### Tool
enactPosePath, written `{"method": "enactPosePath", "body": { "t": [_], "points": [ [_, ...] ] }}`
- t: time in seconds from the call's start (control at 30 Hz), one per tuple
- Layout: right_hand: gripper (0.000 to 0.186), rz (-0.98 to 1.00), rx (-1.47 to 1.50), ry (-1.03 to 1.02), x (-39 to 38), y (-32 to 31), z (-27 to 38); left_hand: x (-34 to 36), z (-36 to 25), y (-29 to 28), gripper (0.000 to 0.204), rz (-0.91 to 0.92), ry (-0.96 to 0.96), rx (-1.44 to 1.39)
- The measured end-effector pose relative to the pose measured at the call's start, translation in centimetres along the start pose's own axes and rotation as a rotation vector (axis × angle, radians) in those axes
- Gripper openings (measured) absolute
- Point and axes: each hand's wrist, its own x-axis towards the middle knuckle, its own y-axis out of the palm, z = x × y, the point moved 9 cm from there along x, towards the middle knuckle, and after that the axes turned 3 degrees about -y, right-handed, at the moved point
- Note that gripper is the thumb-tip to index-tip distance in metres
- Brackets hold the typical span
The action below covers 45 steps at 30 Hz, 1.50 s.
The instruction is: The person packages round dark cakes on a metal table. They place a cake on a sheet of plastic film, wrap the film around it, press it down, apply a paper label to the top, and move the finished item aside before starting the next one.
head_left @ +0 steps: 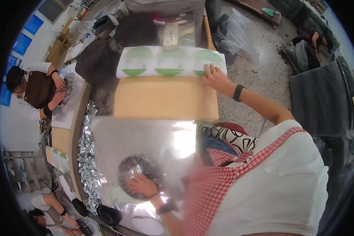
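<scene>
**Two hands at a film-wrapped disc and a label sheet**

A dark round disc (148,165) in shiny clear film lies on the grey worktop (137,133), near its edge by the person's body. The left hand (142,185) rests on top of the disc, fingers extended; whether its grip pinches the film cannot be told. The right hand (218,80) touches the right end of a white label sheet (171,61) bearing three green-and-white circles, fingertips bent over the last circle; whether this grip has caught a label cannot be told. The sheet lies along the far edge of a plain tan board (165,98). Left of the disc runs a strip of crumpled silver foil (87,157). Farther left, a co-worker (39,90) handles clear film (72,90); at lower left, another person (51,210) touches a dark round object (84,227).
</scene>
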Motion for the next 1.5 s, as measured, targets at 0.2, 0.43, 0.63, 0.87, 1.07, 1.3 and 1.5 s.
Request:
{"method": "enactPosePath", "body": {
  "t": [0.2, 0.43, 0.63, 0.87, 1.07, 1.3, 1.5],
  "points": [
    [0.015, 0.250, 0.103, -0.162, -0.6, 3.8, -2.1, 0.0, 0.3, 0.3, 0.040, 0.000, -0.024, -0.012],
    [0.021, 0.252, 0.015, -0.141, -2.5, 4.1, -1.2, 0.0, 0.6, 0.9, 0.039, 0.005, -0.026, -0.029],
    [0.022, 0.524, 0.387, -0.063, -2.2, 4.6, -3.5, -0.1, 0.7, 0.7, 0.042, -0.018, -0.020, -0.017],
    [0.018, 0.225, 0.719, 0.325, -0.8, 4.1, -9.4, -0.2, 0.9, 1.4, 0.038, -0.021, -0.027, -0.041],
    [0.036, -0.363, 0.758, 0.921, -6.0, -0.7, -35.5, 1.2, 1.6, 1.0, 0.030, -0.011, -0.075, -0.055],
    [0.037, -0.128, 0.997, 0.150, 7.1, -5.8, 0.3, -0.4, 2.3, 0.0, 0.057, -0.004, -0.210, -0.167],
    [0.063, 0.024, 1.284, -0.705, 9.7, -19.3, 32.0, -3.4, 4.1, 2.3, 0.060, 0.083, -0.298, -0.466]
  ]
}}
